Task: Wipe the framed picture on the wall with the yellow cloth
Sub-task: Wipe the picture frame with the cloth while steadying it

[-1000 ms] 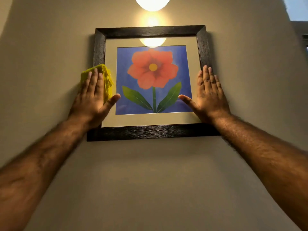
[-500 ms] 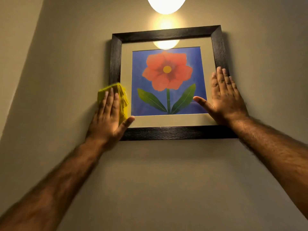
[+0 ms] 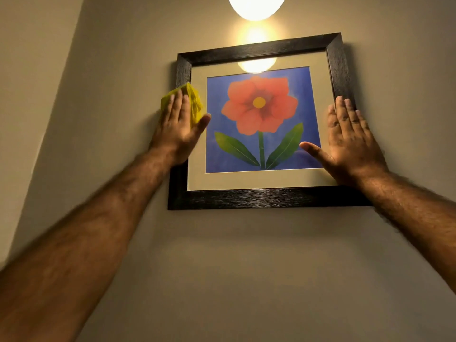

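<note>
1. Nearest to me, I see two bare forearms reaching up and away toward the wall (image 3: 246,280), one from each lower corner.
2. My left hand (image 3: 179,129) lies flat, fingers together and thumb out, pressing the yellow cloth (image 3: 195,104) against the left side of the frame; the cloth shows above and beside the fingertips.
3. My right hand (image 3: 350,141) is spread open, palm flat on the right side of the picture (image 3: 259,119), fingertips on the dark frame edge, thumb pointing in across the blue print. It grips nothing.
4. Between the two hands I have the red flower with green leaves, and the hands are well apart.
5. Farthest, above both hands, a glowing lamp (image 3: 256,6) hangs over the frame, and its reflection sits on the glass near the top edge.
</note>
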`<action>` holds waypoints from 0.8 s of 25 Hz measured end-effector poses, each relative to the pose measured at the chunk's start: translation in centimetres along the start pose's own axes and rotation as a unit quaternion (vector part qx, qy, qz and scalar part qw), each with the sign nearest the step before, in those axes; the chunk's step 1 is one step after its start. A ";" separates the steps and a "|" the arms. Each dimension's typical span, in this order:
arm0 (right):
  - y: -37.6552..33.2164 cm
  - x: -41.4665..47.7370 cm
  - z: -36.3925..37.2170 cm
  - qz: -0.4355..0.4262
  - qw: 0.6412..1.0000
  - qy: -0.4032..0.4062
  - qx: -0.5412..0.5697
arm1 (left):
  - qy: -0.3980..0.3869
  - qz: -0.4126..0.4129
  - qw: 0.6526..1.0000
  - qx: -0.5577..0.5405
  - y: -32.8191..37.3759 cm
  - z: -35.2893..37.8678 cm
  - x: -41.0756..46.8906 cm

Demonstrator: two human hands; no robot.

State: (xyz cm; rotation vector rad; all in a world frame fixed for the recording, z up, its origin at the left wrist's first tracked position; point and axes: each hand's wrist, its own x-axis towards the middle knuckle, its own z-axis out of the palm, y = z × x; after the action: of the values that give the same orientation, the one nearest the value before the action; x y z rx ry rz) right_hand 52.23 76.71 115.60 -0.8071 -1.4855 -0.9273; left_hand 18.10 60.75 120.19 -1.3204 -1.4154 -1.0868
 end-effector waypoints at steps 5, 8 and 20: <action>-0.1 0.0 0.0 0.002 1.000 0.000 0.000 | -0.006 0.010 1.000 0.007 -0.1 -0.7 1.7; -0.2 -0.1 -0.2 0.003 1.000 0.002 0.000 | -0.011 0.037 0.999 0.012 -0.8 0.3 -3.7; -0.2 -0.1 -0.2 -0.001 1.000 0.006 0.002 | -0.040 0.047 0.997 0.047 -1.9 1.3 -12.7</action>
State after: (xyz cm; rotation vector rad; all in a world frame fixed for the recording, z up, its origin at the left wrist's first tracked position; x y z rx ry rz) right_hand 52.14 76.44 115.46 -0.7959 -1.4770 -0.9276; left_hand 16.65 59.12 107.46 -1.3610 -1.4301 -0.9027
